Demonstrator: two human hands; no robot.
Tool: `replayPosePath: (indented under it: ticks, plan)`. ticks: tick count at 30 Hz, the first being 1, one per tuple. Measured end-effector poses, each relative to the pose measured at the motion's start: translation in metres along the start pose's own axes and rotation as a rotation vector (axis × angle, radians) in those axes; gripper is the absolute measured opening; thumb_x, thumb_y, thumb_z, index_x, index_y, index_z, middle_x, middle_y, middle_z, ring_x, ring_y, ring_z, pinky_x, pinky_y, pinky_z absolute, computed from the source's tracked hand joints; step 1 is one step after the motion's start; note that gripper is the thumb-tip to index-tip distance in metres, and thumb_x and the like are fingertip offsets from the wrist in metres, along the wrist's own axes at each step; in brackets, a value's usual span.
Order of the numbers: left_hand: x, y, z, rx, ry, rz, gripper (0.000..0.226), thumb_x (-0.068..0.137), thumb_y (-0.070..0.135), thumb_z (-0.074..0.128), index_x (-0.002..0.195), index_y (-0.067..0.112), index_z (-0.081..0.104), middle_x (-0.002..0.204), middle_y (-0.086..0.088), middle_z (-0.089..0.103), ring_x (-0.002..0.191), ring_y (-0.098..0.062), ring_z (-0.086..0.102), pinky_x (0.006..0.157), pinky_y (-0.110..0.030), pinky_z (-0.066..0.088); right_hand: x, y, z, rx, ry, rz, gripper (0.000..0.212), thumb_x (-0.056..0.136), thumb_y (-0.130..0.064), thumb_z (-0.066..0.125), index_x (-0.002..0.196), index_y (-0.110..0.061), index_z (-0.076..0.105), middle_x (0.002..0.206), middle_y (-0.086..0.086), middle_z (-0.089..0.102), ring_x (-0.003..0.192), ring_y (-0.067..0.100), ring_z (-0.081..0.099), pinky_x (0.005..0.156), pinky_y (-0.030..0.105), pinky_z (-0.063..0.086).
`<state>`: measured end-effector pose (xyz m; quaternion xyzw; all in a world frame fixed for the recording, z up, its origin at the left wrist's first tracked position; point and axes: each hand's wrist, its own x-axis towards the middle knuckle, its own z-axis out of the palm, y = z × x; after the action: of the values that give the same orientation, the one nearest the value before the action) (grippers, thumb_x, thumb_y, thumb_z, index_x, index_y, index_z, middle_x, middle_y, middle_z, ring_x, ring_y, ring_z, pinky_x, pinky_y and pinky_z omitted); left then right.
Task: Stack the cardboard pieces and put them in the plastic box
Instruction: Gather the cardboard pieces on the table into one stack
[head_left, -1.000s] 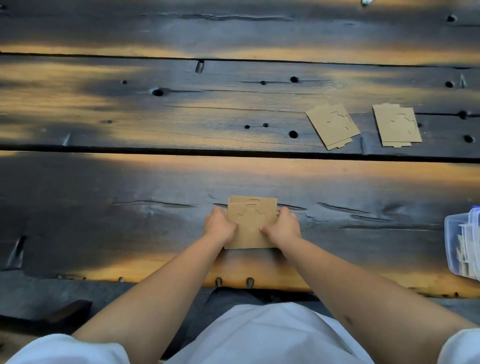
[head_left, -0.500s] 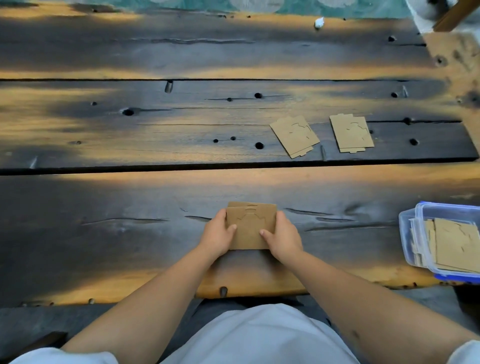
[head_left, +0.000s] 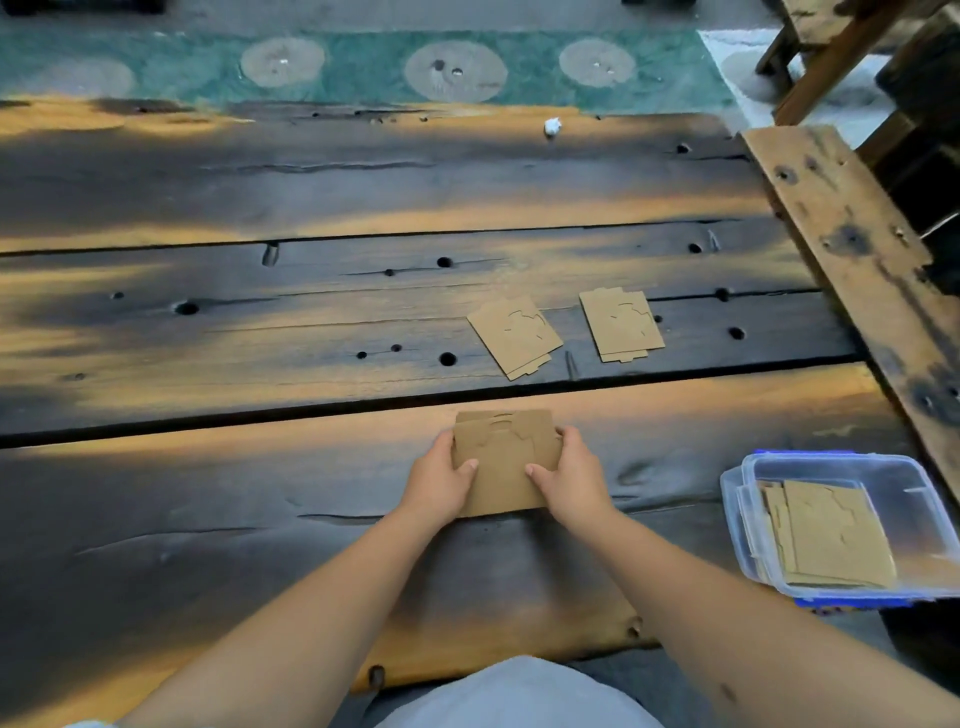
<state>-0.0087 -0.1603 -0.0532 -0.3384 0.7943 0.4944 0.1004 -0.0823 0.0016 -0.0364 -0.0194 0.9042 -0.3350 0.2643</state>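
Thumbs (head_left: 470, 466) of both hands lie on top of the cardboard stack (head_left: 506, 465), the remaining fingers wrapped round its side edges: left hand (head_left: 439, 480) and right hand (head_left: 574, 480) grasp it between them. A second ago the stack lay flatter under the hands; now its far edge looks raised, probably squared up for moving. To the right of the fingers sits the plastic box (head_left: 810, 462), newly in full view since the head lifted, with cardboard already inside. Beyond the fingers, two loose cardboard pieces (head_left: 514, 335) (head_left: 621, 325) lie unmoved on the wooden table (head_left: 260, 519).
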Motion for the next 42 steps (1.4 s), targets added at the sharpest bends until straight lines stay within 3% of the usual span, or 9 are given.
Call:
replayPosePath:
  ticks: [3,7,15,23,29,33,35,38,42]
  plan:
    - [0.016,0.02,0.007,-0.035,0.026,-0.004,0.038,0.09,0.021,0.061,0.127,0.021,0.052,0.122,-0.002,0.064,0.103,-0.019,0.058,0.082,-0.023,0.04,0.025,-0.003,-0.019,0.02,0.013,-0.003,0.055,0.081,-0.02,0.075,0.128,-0.017,0.047,0.119,0.009,0.063,0.109,0.028,0.059,0.085,0.031,0.045]
    - [0.039,0.043,0.012,-0.051,0.074,-0.008,0.035,0.089,0.022,0.062,0.124,0.02,0.053,0.12,-0.002,0.064,0.097,-0.015,0.056,0.081,-0.023,0.04,0.058,-0.011,-0.036,0.016,0.029,-0.02,0.057,0.079,-0.021,0.077,0.128,-0.017,0.049,0.123,0.008,0.061,0.112,0.027,0.057,0.092,0.035,0.046]
    - [0.098,0.072,0.014,-0.002,0.044,-0.049,0.039,0.092,0.022,0.058,0.13,0.021,0.053,0.125,-0.003,0.064,0.112,-0.022,0.059,0.083,-0.023,0.04,0.121,-0.022,-0.046,0.006,0.005,0.002,0.056,0.079,-0.022,0.077,0.127,-0.015,0.049,0.121,0.008,0.063,0.11,0.025,0.058,0.084,0.027,0.041]
    - [0.167,0.087,0.018,-0.016,0.074,-0.155,0.044,0.087,0.024,0.062,0.13,0.02,0.053,0.128,-0.01,0.059,0.114,-0.027,0.056,0.099,-0.039,0.046,0.198,-0.045,-0.047,-0.114,-0.061,0.024,0.06,0.08,-0.025,0.076,0.131,-0.013,0.047,0.128,0.011,0.06,0.119,0.029,0.054,0.094,0.033,0.041]
    - [0.215,0.097,0.016,0.068,0.106,-0.143,0.04,0.084,0.018,0.065,0.123,0.02,0.055,0.127,-0.014,0.05,0.112,-0.021,0.046,0.088,-0.024,0.038,0.238,-0.059,-0.042,-0.151,-0.071,0.037,0.06,0.08,-0.027,0.076,0.13,-0.011,0.047,0.13,0.014,0.054,0.12,0.03,0.051,0.098,0.035,0.04]
    - [0.231,0.097,0.02,0.162,0.102,-0.205,0.041,0.083,0.015,0.062,0.123,0.017,0.051,0.131,-0.016,0.042,0.091,-0.016,0.039,0.084,-0.02,0.032,0.252,-0.062,-0.034,-0.184,-0.075,0.063,0.066,0.079,-0.03,0.078,0.134,-0.011,0.046,0.133,0.015,0.049,0.123,0.029,0.049,0.098,0.033,0.038]
    - [0.235,0.096,0.021,0.213,0.089,-0.187,0.046,0.081,0.017,0.066,0.123,0.013,0.048,0.141,-0.015,0.028,0.102,-0.023,0.049,0.091,-0.023,0.036,0.253,-0.061,-0.031,-0.186,-0.055,0.071,0.065,0.079,-0.031,0.078,0.132,-0.011,0.047,0.133,0.014,0.049,0.122,0.029,0.049,0.098,0.033,0.038]
    - [0.243,0.094,0.017,0.32,0.041,-0.085,0.058,0.079,0.024,0.075,0.126,0.009,0.045,0.156,-0.014,0.012,0.131,-0.03,0.041,0.104,-0.032,0.035,0.252,-0.057,-0.026,-0.154,-0.018,0.115,0.063,0.079,-0.031,0.078,0.129,-0.009,0.048,0.132,0.014,0.046,0.12,0.029,0.05,0.098,0.033,0.038]
    - [0.251,0.095,0.012,0.444,-0.052,0.067,0.061,0.078,0.026,0.076,0.126,0.004,0.044,0.149,-0.013,0.028,0.132,-0.031,0.04,0.105,-0.034,0.034,0.246,-0.049,-0.018,-0.123,0.019,0.165,0.063,0.077,-0.033,0.079,0.126,-0.007,0.049,0.129,0.015,0.048,0.118,0.03,0.051,0.096,0.035,0.04]
